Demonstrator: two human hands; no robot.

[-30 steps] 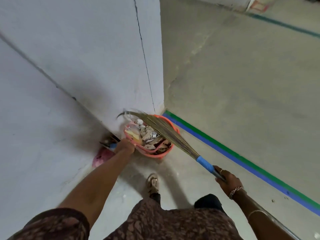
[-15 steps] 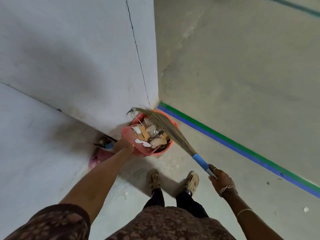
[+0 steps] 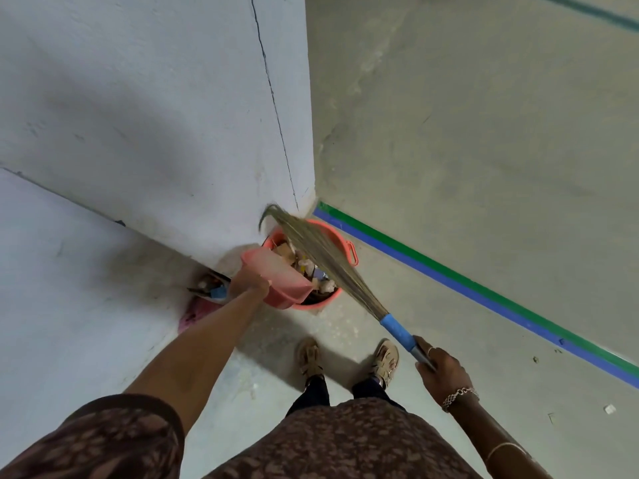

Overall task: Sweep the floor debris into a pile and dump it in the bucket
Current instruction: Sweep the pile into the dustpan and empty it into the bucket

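Right now the left hand grips a pink dustpan tipped over the near rim of the orange bucket. The bucket sits in the wall corner holding the debris, while the right hand is closed round the broom handle, bristles lying across the bucket's mouth. Likely risks: the pan's lip hangs close to the rim, so scraps could slide outside, and a stiff brush stroke could flick pieces out or tip the bucket.

Dustpan tipped steeper, debris gone (into bucket).
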